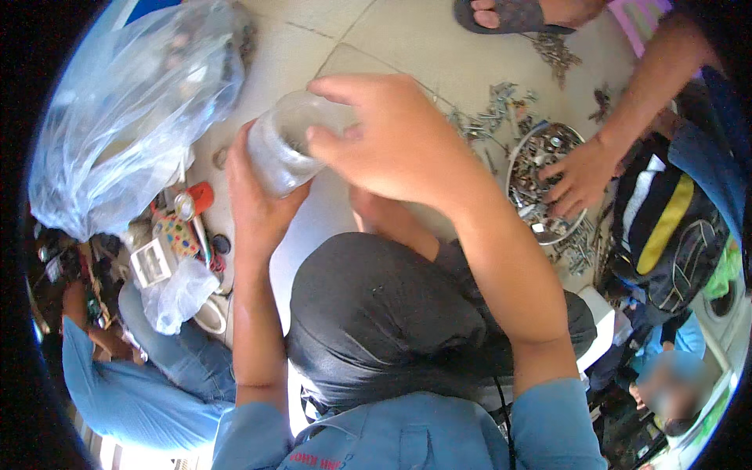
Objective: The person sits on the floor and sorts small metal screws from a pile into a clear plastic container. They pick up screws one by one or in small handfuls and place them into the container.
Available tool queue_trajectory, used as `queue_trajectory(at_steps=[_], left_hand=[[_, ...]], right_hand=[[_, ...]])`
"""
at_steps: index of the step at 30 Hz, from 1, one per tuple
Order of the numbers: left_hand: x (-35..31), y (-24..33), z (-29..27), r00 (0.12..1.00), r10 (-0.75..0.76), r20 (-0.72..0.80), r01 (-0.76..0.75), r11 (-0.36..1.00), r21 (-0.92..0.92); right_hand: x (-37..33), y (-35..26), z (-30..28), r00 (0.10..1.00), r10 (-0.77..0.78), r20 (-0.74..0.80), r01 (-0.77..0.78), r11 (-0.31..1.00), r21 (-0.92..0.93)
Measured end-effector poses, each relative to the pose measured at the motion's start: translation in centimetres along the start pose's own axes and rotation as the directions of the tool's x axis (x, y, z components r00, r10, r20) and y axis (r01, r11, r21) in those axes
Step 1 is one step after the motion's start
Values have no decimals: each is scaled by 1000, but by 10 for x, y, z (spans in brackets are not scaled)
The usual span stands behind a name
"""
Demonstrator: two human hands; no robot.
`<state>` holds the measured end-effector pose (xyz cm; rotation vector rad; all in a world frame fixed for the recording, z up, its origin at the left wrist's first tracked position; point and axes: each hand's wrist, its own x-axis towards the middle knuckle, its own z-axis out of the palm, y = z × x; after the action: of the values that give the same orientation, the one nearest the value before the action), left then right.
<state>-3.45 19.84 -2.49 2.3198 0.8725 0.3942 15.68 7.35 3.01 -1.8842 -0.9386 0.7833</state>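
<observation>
My left hand is wrapped round the side and underside of a clear plastic jar, held tilted above the floor in front of my knees. Something small and dark shows inside the jar, too blurred to name. Over the jar's mouth my right hand reaches in from the right, thumb and forefinger spread apart at the rim. Nothing is visible in its grasp. To the right stands a round metal bowl of mixed screws and small hardware, where another person's hand rests among the pieces.
Loose screws lie in heaps on the tiled floor around the bowl. A large clear plastic bag stands at the left, above a clutter of small items. Other people sit close on both sides; a sandalled foot is at the top.
</observation>
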Motion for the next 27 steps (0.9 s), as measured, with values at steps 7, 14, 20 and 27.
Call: queue_trajectory(at_steps=[7,14,20,27], left_hand=[[4,7,7,1000,8,1,-8,1000,18],[2,7,4,1000,1,-6,-1,1000,13],[1,5,4,1000,-11,-14,10,1000,-17],[0,5,7,1000,9,-9,-9,1000,1]], right_hand=[[-13,144,-85,924,219,-312,-339,847,-409],[5,147,-51,930,219,-295,-357,727,-587],[-18,150,-86,847,474,-241,-439,879,185],[-23,56,-45,972,224,-76,-165,872,462]])
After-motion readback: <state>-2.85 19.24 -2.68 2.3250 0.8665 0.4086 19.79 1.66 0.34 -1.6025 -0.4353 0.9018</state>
